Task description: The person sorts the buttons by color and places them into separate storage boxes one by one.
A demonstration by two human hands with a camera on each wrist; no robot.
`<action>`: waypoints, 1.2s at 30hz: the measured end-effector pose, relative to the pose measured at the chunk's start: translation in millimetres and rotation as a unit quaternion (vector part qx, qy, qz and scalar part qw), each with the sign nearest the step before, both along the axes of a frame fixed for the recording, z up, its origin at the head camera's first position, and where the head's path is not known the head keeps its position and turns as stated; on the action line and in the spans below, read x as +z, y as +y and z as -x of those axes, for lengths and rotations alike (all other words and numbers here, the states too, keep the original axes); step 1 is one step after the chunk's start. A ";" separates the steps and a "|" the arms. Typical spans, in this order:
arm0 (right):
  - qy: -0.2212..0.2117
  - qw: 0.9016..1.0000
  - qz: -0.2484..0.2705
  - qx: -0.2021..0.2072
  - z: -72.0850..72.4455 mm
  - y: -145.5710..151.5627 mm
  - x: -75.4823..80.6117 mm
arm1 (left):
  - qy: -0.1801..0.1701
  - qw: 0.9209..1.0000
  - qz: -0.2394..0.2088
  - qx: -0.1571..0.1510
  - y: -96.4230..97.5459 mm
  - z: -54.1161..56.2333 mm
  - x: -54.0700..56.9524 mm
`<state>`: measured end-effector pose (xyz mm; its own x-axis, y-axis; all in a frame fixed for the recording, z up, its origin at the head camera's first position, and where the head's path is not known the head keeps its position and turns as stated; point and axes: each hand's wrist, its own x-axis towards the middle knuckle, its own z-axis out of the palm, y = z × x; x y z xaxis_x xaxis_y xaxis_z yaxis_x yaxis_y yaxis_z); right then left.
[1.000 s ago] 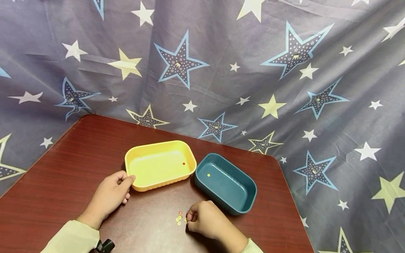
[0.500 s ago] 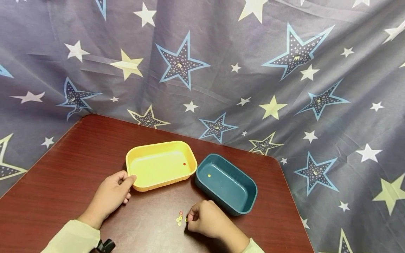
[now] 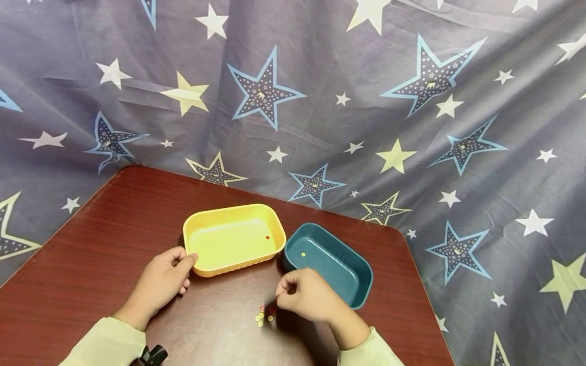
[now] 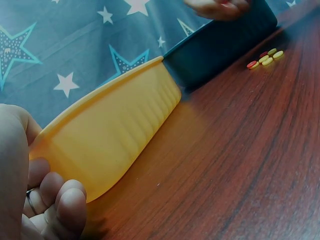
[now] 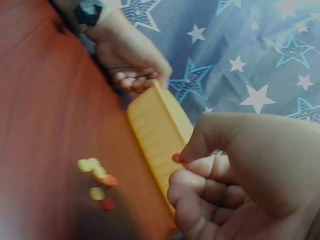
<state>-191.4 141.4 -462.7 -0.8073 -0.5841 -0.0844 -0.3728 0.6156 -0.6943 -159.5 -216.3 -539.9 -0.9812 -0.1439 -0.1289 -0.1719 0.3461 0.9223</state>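
In the head view my left hand (image 3: 162,282) grips the near left corner of a yellow plastic tub (image 3: 233,267), thumb over the rim. A tiny red disc (image 3: 267,237) lies inside that tub. My right hand (image 3: 311,297) is raised above the table, in front of the dark teal tub (image 3: 366,284). Its thumb and forefinger pinch a small red disc (image 5: 177,158), visible in the right wrist view. One yellow disc (image 3: 303,254) sits in the teal tub. Below the right hand, several loose yellow and red discs (image 3: 261,316) lie on the table.
The two tubs stand side by side on the dark red wooden table (image 3: 137,203), nearly touching. A star-printed cloth (image 3: 320,127) hangs behind the table and along its right side. A black strapped device (image 3: 153,355) is on the left wrist.
My right hand has lifted off the table and moved up toward the teal tub, with a red disc now pinched. The yellow disc by its fingertips stays on the table. The left hand holds still.
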 end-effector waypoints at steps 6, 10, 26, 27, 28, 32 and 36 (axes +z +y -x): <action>-0.033 0.998 0.047 -0.017 30.0 -7.3 21.0 | -0.005 1.000 0.002 -0.001 -1.9 -0.4 -1.1; -0.079 0.993 0.078 -0.044 51.7 -15.6 32.4 | -0.006 1.000 0.002 -0.002 -2.5 -0.2 -2.4; -0.152 0.975 0.097 -0.129 117.6 -54.6 35.0 | -0.001 1.000 -0.006 -0.006 -2.8 0.8 -1.3; -0.149 0.975 0.092 -0.133 119.9 -57.4 33.9 | -0.002 1.000 -0.006 -0.005 -3.1 0.9 -1.7; -0.147 0.976 0.087 -0.137 122.1 -59.9 32.8 | -0.002 1.000 -0.006 -0.005 -3.3 1.0 -2.1; -0.135 0.979 0.068 -0.139 127.4 -67.7 30.2 | -0.001 1.000 -0.006 -0.004 -3.6 1.6 -3.5; -0.127 0.981 0.054 -0.135 128.7 -71.9 28.1 | 0.001 1.000 -0.005 -0.004 -4.0 1.6 -4.0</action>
<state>-320.2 69.5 -434.6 -0.8950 -0.3687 -0.2511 -0.0137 0.5854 -0.8106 -161.1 -220.3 -543.9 -0.9824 -0.1348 -0.1290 -0.1680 0.3384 0.9259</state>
